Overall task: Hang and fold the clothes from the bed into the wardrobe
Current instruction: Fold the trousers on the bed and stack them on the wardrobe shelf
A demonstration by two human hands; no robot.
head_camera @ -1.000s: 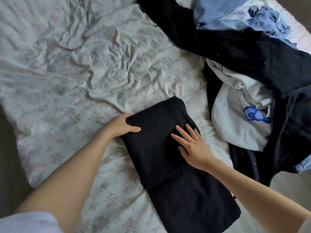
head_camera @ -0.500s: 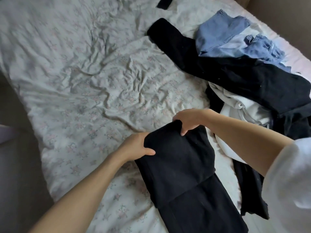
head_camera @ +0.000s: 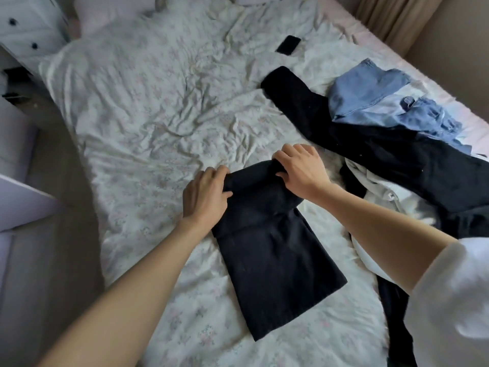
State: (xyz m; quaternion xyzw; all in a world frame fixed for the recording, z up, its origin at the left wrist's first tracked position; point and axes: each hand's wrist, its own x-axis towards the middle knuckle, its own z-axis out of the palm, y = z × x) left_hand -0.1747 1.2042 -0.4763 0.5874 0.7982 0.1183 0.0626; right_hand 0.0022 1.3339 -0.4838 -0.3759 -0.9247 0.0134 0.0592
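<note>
A black garment (head_camera: 275,263) lies partly folded on the bed (head_camera: 148,107), its far part doubled over the near part. My left hand (head_camera: 205,194) grips the folded far edge at its left corner, thumb on top. My right hand (head_camera: 301,168) grips the same edge at its right corner, fingers curled over the fold. To the right lies a heap of clothes: a long black garment (head_camera: 397,152), blue jeans (head_camera: 370,99) on top of it, and a white garment (head_camera: 381,197) underneath.
A black phone (head_camera: 288,45) lies on the floral sheet at the far side. A white drawer unit (head_camera: 25,25) with dark knobs stands at the top left. Floor (head_camera: 50,234) runs along the bed's left edge. A curtain (head_camera: 391,19) hangs at the top right.
My right hand left the top of the folded garment, where it lay flat, and now grips the far edge. The left hand has kept its grip on the left corner. The camera tilted up.
</note>
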